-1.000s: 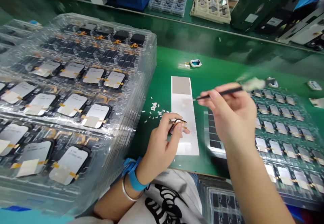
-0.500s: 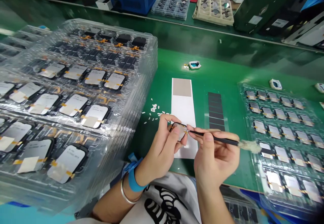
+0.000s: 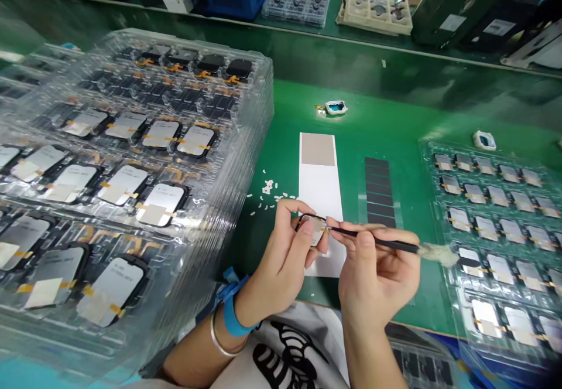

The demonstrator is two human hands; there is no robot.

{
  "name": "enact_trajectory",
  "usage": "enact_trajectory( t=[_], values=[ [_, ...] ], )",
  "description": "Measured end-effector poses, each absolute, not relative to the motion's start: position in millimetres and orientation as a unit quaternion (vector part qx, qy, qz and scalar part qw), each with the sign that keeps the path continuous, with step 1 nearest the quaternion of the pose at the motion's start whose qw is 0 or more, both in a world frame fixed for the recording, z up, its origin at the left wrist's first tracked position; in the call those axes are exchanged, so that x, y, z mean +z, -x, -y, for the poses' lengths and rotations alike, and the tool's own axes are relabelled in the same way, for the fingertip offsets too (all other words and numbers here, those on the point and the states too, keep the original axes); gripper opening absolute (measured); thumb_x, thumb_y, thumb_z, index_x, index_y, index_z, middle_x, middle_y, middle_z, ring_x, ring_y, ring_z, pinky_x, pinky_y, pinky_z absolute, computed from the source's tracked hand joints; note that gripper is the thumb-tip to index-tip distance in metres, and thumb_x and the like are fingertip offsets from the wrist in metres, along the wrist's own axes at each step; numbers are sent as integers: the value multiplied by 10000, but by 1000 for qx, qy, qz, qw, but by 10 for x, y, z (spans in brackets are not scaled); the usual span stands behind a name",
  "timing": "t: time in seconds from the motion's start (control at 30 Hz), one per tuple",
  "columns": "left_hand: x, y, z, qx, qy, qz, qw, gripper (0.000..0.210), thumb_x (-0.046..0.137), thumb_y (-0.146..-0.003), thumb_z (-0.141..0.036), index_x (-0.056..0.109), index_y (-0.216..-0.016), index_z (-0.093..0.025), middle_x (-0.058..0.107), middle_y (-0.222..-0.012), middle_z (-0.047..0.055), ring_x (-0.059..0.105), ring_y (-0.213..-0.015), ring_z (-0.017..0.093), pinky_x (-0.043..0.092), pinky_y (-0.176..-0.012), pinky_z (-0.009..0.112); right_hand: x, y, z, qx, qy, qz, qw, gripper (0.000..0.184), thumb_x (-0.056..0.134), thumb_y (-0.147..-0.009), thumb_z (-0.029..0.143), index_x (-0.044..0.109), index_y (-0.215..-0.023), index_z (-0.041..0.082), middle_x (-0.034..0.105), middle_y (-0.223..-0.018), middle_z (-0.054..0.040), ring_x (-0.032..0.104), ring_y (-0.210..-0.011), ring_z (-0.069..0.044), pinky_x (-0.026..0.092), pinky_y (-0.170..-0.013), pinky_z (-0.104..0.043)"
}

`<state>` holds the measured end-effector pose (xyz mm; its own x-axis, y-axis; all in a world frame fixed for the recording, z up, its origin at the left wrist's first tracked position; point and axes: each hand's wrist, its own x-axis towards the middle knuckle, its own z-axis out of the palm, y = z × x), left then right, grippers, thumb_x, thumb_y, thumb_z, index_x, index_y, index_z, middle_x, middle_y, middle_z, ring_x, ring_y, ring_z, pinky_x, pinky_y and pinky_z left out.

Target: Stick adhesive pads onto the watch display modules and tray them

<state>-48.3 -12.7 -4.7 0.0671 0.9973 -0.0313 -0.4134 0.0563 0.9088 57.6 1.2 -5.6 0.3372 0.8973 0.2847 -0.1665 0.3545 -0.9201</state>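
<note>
"Where's the module (image 3: 317, 236)?"
"Pinched in my left hand (image 3: 281, 260); tweezers (image 3: 386, 244) gripped in my right hand (image 3: 378, 277), tips at its nearer edge."
"How will it handle?"
"Probably light, stiff, fragile: I'd hold it by the rim"

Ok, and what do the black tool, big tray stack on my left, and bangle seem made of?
Black tool: matte dark shaft, perhaps coated metal or plastic; the pale, cloudy wrapping at its rear could be film. Tray stack: glossy, clear plastic, judging by see-through walls and glare. Bangle: probably polished metal, given its silvery shine.
</note>
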Motion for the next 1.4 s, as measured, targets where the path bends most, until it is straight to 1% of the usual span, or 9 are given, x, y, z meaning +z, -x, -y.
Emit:
enact_trajectory(
  t=[0.33, 0.5, 0.63, 0.83, 0.9, 0.97, 1.1, 1.2, 1.4],
  values=[
    [-31, 481, 104, 567, -384, -382, 620, 104, 385, -1088, -341, 413, -1087, -241, 546, -759, -57, 385, -556, 46, 351, -537, 152, -59, -568, -19, 375, 417, 433, 705, 131, 662, -921, 102, 572, -940, 195, 687, -850, 17, 760, -814, -155, 683, -699, -291],
    [-61, 470, 97, 594, -393, -373, 595, 93, 413, -1082, -325, 408, -1052, -236, 548, -740, -54, 438, -565, 45, 341, -502, 126, -63, -555, -5, 374, 410, 436, 708, 129, 651, -923, 94, 570, -946, 192, 677, -856, 9, 754, -814, -152, 685, -706, -295],
    [-80, 472, 75, 598, -405, -400, 564, 123, 469, -1062, -321, 400, -1007, -235, 537, -704, -63, 510, -613, 62, 354, -503, 130, -80, -529, 10, 335, 405, 463, 713, 155, 634, -913, 62, 563, -960, 192, 680, -850, 2, 747, -799, -154, 686, -695, -313],
    [-85, 490, 71, 577, -403, -465, 537, 225, 604, -986, -277, 384, -959, -241, 468, -660, -102, 453, -527, 54, 360, -494, 150, -14, -668, -6, 239, 424, 479, 731, 167, 645, -890, 58, 565, -947, 193, 686, -821, 0, 738, -754, -176, 674, -704, -362],
    [-84, 495, 95, 549, -425, -474, 541, 225, 610, -983, -278, 387, -972, -247, 472, -671, -97, 453, -538, 62, 356, -490, 159, 18, -850, -13, 198, 454, 472, 729, 157, 681, -876, 82, 580, -934, 187, 678, -811, 2, 731, -761, -160, 655, -703, -307],
    [-73, 488, 119, 509, -466, -467, 553, 162, 544, -1021, -295, 387, -1007, -253, 536, -706, -77, 484, -572, 77, 383, -512, 176, 26, -1102, -6, 188, 481, 471, 715, 154, 705, -874, 109, 583, -933, 182, 688, -821, -6, 728, -756, -149, 635, -663, -256],
    [-25, 398, 126, 416, -586, -441, 538, 48, 395, -1075, -294, 401, -1056, -250, 654, -878, -12, 609, -747, 113, 482, -679, 251, -35, -1630, 64, 259, 545, 499, 621, 150, 707, -902, 195, 560, -932, 195, 723, -870, -19, 724, -621, -145, 622, -584, -254],
    [0, 274, 104, 327, -680, -429, 497, 78, 378, -1074, -267, 449, -1090, -238, 684, -1019, 31, 661, -844, 151, 494, -705, 288, -113, -1847, 124, 314, 572, 508, 562, 164, 712, -907, 263, 560, -939, 207, 728, -844, -18, 726, -579, -164, 627, -550, -273],
    [-24, 72, 77, 233, -777, -416, 412, 124, 398, -1061, -223, 492, -1141, -213, 711, -1109, 65, 696, -982, 221, 558, -806, 351, -240, -1887, 185, 337, 587, 485, 555, 179, 724, -898, 312, 579, -935, 215, 718, -843, -34, 724, -569, -165, 650, -562, -287]
  ],
)
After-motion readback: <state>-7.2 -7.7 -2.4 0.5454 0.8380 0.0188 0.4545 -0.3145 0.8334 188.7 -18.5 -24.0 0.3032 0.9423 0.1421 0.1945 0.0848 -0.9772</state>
